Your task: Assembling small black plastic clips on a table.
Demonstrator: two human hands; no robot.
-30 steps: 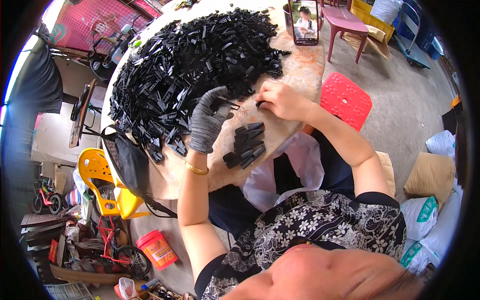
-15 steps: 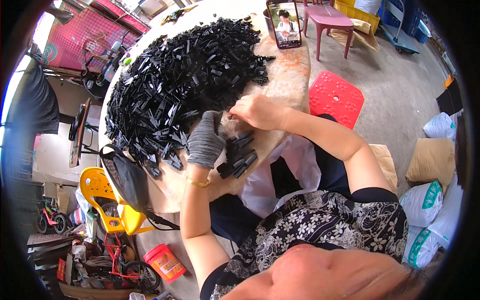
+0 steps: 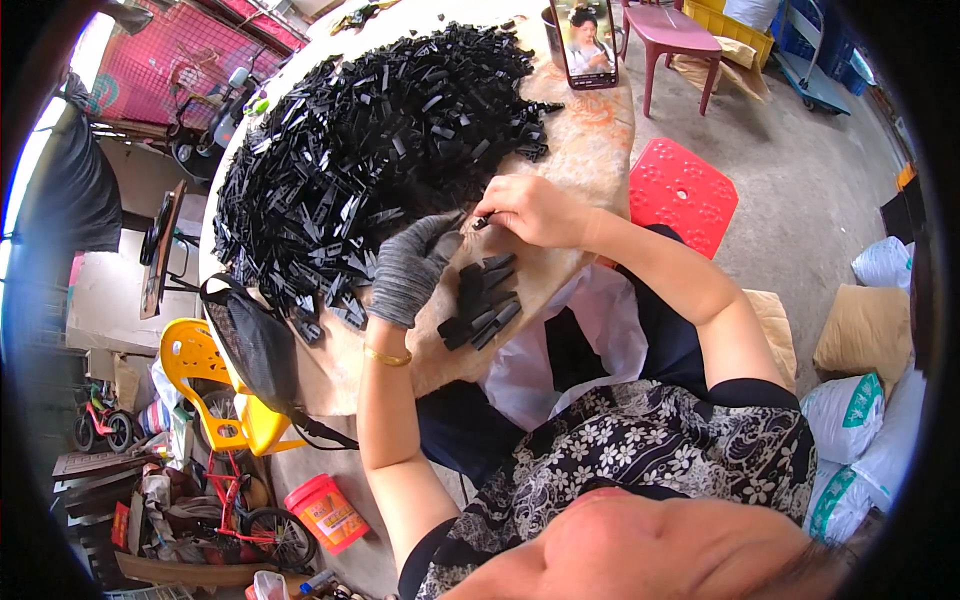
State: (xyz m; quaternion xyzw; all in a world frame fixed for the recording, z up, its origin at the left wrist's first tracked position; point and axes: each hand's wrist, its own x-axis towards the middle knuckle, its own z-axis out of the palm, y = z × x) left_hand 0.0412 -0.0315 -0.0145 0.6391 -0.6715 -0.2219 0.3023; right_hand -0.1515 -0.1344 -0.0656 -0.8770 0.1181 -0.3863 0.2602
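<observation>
My left hand [image 3: 412,262], in a grey knitted glove, is at the near edge of a big heap of black plastic clips [image 3: 370,140]. Its fingers are bent together, and what they hold, if anything, is hard to make out. Close by on the right, my bare right hand [image 3: 530,208] pinches a small black piece [image 3: 481,221] between thumb and fingertips. Below the hands, a small group of black clips [image 3: 482,305] lies apart from the heap, several of them side by side. A pale patterned cloth [image 3: 590,130] covers the table under everything.
A phone [image 3: 586,45] stands upright at the table's far right. Around the table are a red stool [image 3: 684,197], a maroon chair [image 3: 672,40] and a yellow chair [image 3: 200,360]. A black mesh bag [image 3: 250,335] hangs at the left edge. White plastic [image 3: 600,320] covers my lap.
My right hand has moved slightly right and up, and a dark piece now shows at its fingertips. My left hand's fingers have tilted toward it. The view has shifted a little.
</observation>
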